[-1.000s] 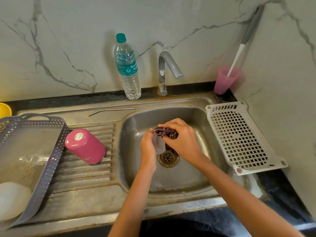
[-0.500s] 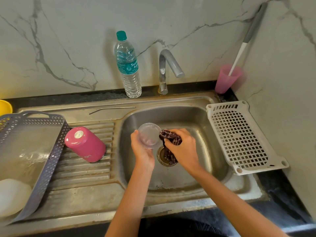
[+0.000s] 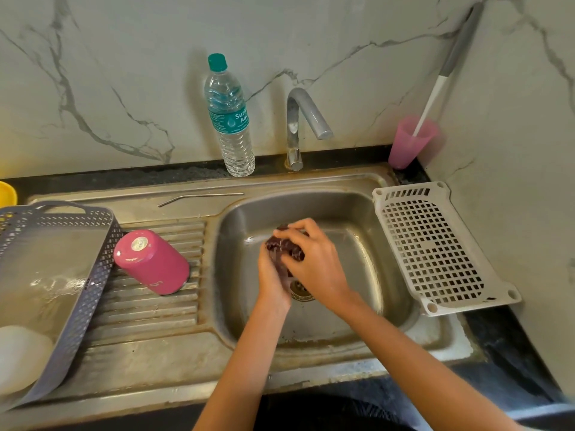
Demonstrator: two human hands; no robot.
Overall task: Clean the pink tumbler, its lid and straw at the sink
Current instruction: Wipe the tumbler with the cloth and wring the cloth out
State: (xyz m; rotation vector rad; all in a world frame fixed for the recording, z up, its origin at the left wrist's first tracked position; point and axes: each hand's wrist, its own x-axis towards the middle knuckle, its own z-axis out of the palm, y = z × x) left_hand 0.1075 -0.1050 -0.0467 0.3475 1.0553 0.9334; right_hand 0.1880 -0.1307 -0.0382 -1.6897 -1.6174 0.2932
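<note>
Gripping dark scrubber [image 3: 284, 245] w/ my R hand [image 3: 314, 262] over sink [image 3: 373, 259]; L hand [image 3: 272, 276] pressed against it, hold unclear. Judged: scrubbing lid, hidden. Pink tumbler [image 3: 152, 261] rests on drainboard [image 3: 149, 309], straw [image 3: 199, 197] behind. Next: rinse.

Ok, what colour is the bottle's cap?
Teal green: the cap tops the clear bottle, plain in the head view.

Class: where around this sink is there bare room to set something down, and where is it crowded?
Free: the ribbed drainboard in front of the pink tumbler, between grey basket and basin; the white tray. Crowded: mid-basin, where left hand and right hand meet; the back ledge with bottle and tap.
</note>
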